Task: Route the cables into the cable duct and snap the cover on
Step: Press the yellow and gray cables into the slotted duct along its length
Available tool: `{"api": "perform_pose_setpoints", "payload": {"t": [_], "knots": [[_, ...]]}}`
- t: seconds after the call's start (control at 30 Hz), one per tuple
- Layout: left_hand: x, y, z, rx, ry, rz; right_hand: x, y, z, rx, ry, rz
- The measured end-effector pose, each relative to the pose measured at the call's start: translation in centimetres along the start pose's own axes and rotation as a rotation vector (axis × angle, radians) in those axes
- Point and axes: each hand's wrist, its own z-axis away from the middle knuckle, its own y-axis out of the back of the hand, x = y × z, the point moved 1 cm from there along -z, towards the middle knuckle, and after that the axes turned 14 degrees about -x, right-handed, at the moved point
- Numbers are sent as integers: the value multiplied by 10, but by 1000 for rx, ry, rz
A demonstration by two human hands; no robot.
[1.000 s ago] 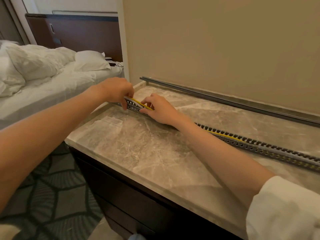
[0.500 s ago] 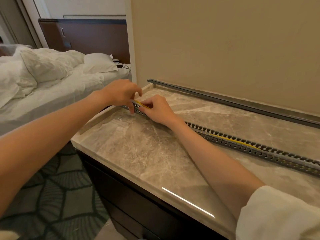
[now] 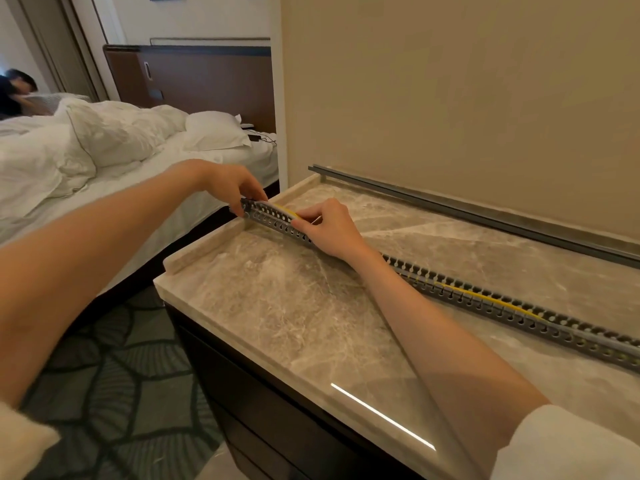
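Observation:
A long grey slotted cable duct [image 3: 485,303] lies across the marble top [image 3: 277,306], running from the left edge to the right. A yellow cable [image 3: 481,296] lies inside its channel. My left hand [image 3: 232,183] grips the duct's left end with curled fingers. My right hand [image 3: 329,228] rests on the duct just to the right and pinches the yellow cable against the slotted wall. The grey cover strip [image 3: 450,206] lies apart, along the wall at the back of the top.
The marble top has a raised lip at its left end and sits on a dark cabinet [image 3: 263,393]. A beige wall stands behind. A bed [image 3: 104,161] with white bedding is to the left, with a person at its far side. Patterned carpet [image 3: 114,375] lies below.
The view has shifted so the hands sit lower and further right in frame. Both hands stay at the duct's left end; my left fingers have moved to the very end of the duct.

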Motion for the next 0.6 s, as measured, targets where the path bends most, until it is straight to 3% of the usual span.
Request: {"api": "perform_pose_setpoints", "payload": {"t": [0.4, 0.6], "knots": [[7, 20, -19, -242, 52, -59, 5, 1, -2, -3, -19, -51], [-1, 27, -19, -238, 56, 6, 7, 1, -2, -9, -18, -76]]}}
